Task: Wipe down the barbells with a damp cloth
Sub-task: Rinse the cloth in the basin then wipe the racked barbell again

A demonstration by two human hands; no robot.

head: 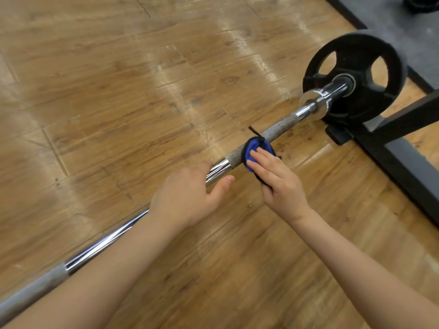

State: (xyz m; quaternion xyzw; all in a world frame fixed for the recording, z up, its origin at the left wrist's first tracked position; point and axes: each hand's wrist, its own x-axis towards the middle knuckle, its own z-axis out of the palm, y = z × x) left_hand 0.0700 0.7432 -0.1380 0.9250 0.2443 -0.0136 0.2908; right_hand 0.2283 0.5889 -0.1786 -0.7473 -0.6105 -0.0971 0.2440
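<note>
A long barbell (280, 129) lies on the wooden floor and runs from the lower left to the upper right, with chrome stretches and grey, speckled knurled stretches. A black weight plate (358, 55) sits on its far right end. My left hand (187, 198) curls over a chrome part of the bar, thumb underneath. Just to its right, my right hand (278, 181) holds a blue cloth (251, 148) with a dark edge, wrapped round the knurled section. Its fingers lie along the top of the cloth. The thumb is hidden.
A black metal rack base (403, 143) stands on the floor at the right, close to the plate. A dark rubber mat (384, 17) covers the top right corner. Wooden floor (118, 79) stretches away to the left and beyond the bar.
</note>
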